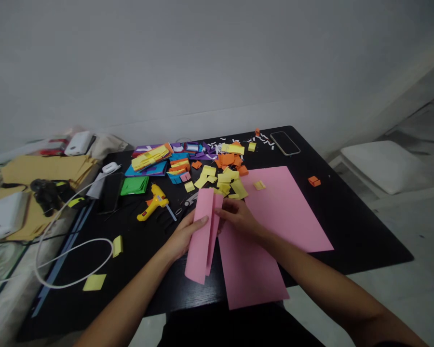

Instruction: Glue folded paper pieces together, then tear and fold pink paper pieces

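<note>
A folded pink paper (199,241) stands lengthwise near the middle of the black table, its layers slightly parted. My left hand (183,237) grips its left side, thumb on the front face. At its upper right edge, my right hand (238,217) pinches the paper between thumb and fingers; some fingertips are hidden behind it. Beneath and beside my right hand, flat pink sheets (287,207) cover part of the table, one reaching the front edge. Small yellow paper pieces (224,178) lie just beyond my hands.
A yellow glue gun (155,203) lies left of my hands, near scissors (191,199). Behind are colored paper stacks (152,158) and orange pieces (228,159). A phone (285,143) rests at the back right. A white cable (75,284) loops at left; a white stool (379,164) stands right.
</note>
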